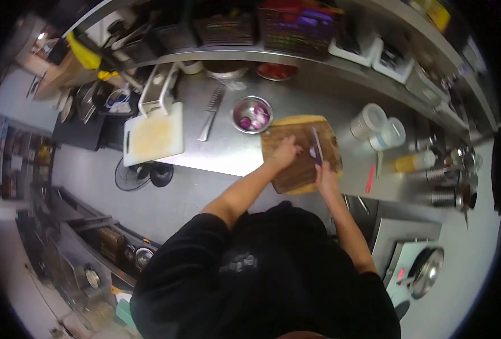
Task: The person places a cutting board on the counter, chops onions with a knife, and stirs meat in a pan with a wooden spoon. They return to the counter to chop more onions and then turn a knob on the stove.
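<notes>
On the steel counter lies a wooden cutting board [292, 166] with a lighter rim. My right hand [326, 176] is closed round the handle of a knife [317, 141], whose blade points away from me over the board. A small piece of purple onion [312, 152] lies just left of the blade. My left hand [286, 151] rests over the board's left half, fingers bent toward the onion piece; whether they hold anything is too blurred to tell. Behind the board's left corner stands a steel bowl [238, 109] with several purple onion pieces [256, 116].
A white cutting board [155, 135] overhangs the counter's front edge at the left, beside a serrated knife [211, 113]. White-lidded tubs [369, 121], a red-handled tool [370, 178] and a yellow bottle [411, 163] are at the right. A shelf [295, 55] runs above the back.
</notes>
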`<action>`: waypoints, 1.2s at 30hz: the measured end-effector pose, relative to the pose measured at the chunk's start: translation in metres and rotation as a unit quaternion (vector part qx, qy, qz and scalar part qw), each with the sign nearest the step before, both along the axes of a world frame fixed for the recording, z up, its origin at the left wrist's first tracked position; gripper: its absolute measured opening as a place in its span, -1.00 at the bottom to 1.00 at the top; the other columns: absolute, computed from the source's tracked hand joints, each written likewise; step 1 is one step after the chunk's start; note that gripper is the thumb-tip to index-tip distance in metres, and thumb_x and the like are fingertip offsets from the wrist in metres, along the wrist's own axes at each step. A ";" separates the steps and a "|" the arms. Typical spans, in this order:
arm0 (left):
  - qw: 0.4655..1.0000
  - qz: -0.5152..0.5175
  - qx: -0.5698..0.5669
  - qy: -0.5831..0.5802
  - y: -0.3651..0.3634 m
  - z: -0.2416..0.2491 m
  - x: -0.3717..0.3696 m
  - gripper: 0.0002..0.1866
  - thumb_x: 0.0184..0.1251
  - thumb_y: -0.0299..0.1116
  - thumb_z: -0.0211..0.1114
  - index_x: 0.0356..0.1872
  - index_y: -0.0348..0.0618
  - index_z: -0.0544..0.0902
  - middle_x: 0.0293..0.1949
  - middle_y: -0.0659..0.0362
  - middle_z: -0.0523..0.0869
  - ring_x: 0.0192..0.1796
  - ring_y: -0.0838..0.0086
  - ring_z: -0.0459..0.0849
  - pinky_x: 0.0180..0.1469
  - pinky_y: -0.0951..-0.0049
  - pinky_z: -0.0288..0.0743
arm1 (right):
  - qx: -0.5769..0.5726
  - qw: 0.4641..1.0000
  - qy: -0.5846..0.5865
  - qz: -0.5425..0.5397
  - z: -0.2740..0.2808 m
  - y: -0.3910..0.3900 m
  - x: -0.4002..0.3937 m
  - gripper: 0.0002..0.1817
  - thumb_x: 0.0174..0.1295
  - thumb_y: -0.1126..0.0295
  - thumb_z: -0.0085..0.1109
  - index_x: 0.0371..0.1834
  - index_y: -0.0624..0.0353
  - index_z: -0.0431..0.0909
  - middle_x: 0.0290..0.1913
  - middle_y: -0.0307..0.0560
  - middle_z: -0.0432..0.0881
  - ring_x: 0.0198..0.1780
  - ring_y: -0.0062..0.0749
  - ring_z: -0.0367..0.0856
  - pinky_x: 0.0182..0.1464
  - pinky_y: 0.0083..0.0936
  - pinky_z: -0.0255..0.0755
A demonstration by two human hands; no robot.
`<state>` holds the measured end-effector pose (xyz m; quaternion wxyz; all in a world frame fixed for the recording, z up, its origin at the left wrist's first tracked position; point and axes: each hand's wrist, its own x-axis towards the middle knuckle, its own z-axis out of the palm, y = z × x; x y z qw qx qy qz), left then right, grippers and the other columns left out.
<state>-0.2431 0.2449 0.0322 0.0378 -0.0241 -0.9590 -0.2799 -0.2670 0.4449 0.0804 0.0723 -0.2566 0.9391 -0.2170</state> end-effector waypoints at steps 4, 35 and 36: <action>0.989 0.056 0.113 0.082 0.004 0.003 0.012 -0.56 0.02 -0.45 0.37 0.02 -0.19 0.59 0.00 -0.10 0.50 0.10 -0.02 0.48 0.16 0.17 0.39 | 0.001 0.999 -0.043 0.002 -0.022 -0.007 0.006 -0.70 0.41 0.20 -0.12 -0.17 0.27 0.28 -0.52 0.39 0.57 -0.41 0.36 0.56 -0.35 0.14 0.39; 0.992 0.031 -0.008 0.119 0.009 -0.022 0.009 -0.69 0.28 -0.46 0.11 0.01 -0.36 0.55 -0.05 -0.11 0.58 0.01 0.06 0.56 0.06 0.25 0.48 | 0.017 0.994 -0.112 0.007 -0.027 -0.017 0.009 -0.70 0.41 0.22 -0.16 -0.16 0.30 0.30 -0.43 0.38 0.59 -0.30 0.33 0.59 -0.21 0.11 0.43; 0.992 0.031 -0.010 0.123 0.007 -0.023 0.009 -0.69 0.28 -0.46 0.11 0.01 -0.36 0.55 -0.05 -0.11 0.58 0.01 0.06 0.56 0.06 0.25 0.48 | 0.016 0.994 -0.108 0.007 -0.021 -0.017 0.012 -0.70 0.41 0.22 -0.16 -0.16 0.30 0.30 -0.43 0.38 0.59 -0.30 0.33 0.59 -0.21 0.11 0.43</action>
